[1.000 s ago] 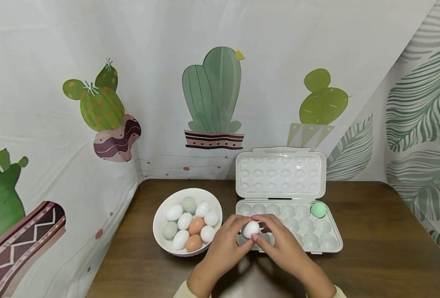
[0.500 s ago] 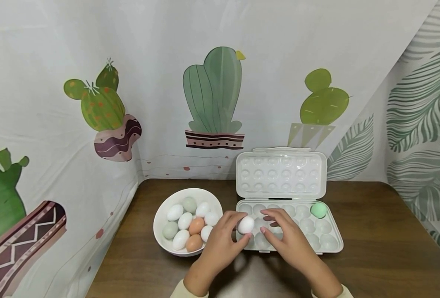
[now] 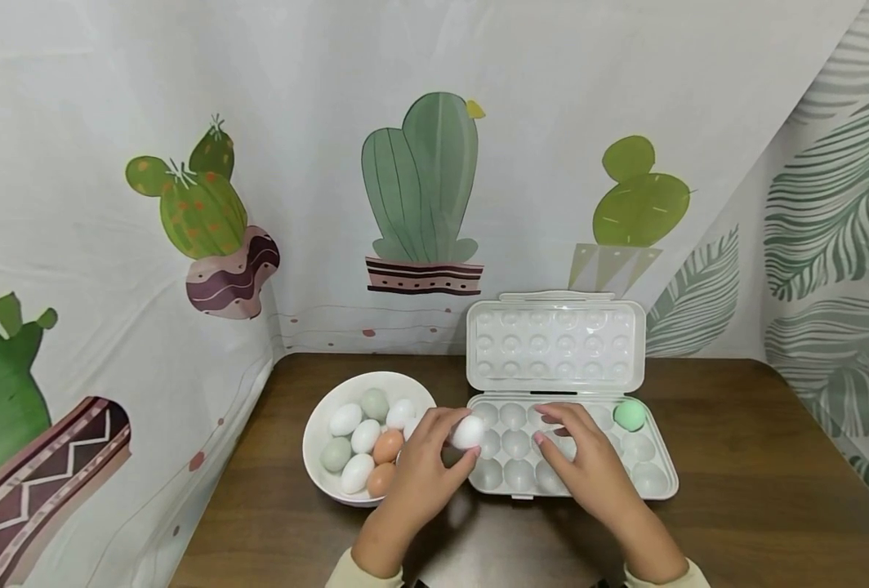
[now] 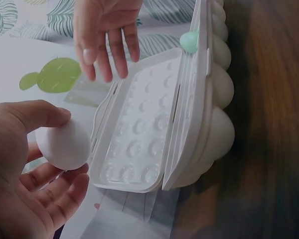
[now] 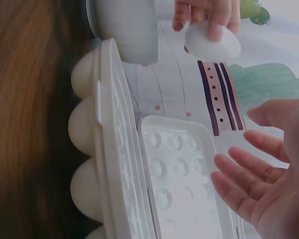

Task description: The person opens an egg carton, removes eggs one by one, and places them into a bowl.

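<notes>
Between thumb and fingers my left hand pinches a white egg, held in the air between the bowl and the left end of the egg box. The left wrist view shows the same egg close up in the fingers. Over the egg box hovers my right hand, fingers spread and holding nothing; in the right wrist view its palm is bare. The box's lid stands raised at the back. A mint-green egg sits in the far right cup.
Left of the box stands a white bowl with several white, pale green and brown eggs. The wooden table ends at a cactus-printed cloth behind and at the left.
The right hand has let go of the white egg and moved right. My left hand has carried the egg left, toward the bowl.
</notes>
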`<state>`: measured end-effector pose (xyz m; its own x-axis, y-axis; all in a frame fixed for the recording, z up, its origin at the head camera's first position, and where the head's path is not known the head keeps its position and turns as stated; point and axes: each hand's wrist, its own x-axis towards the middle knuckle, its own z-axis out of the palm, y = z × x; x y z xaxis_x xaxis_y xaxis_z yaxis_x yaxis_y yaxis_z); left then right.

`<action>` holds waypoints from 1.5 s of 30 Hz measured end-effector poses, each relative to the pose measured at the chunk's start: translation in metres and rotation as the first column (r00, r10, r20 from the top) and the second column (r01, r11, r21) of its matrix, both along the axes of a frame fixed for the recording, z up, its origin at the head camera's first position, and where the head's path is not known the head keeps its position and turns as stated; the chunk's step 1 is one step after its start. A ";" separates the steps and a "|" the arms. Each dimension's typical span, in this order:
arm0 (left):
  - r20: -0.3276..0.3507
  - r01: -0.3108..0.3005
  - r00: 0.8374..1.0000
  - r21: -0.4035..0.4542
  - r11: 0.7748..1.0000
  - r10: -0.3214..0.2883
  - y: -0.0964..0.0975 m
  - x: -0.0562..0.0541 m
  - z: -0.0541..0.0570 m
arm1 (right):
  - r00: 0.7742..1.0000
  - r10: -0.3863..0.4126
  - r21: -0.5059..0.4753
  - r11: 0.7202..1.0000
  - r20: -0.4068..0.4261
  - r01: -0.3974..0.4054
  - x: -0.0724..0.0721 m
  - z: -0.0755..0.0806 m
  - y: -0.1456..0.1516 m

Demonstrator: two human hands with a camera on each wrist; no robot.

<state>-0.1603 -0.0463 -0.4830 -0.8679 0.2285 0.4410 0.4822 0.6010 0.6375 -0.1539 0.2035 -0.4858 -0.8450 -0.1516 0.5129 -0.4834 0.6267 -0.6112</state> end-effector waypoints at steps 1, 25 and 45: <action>0.003 -0.006 1.000 0.007 1.000 0.006 -0.001 -0.001 0.000 | 1.000 -0.012 0.005 1.000 0.006 0.012 -0.001 0.000 0.001; 0.062 -0.227 0.972 0.012 0.974 0.226 -0.031 -0.017 0.000 | 0.968 -0.239 0.050 0.970 0.070 0.236 -0.017 -0.013 0.032; 0.115 -0.315 0.943 -0.011 0.949 0.314 -0.049 -0.026 -0.003 | 0.940 -0.326 0.075 0.945 0.097 0.319 -0.026 -0.021 0.061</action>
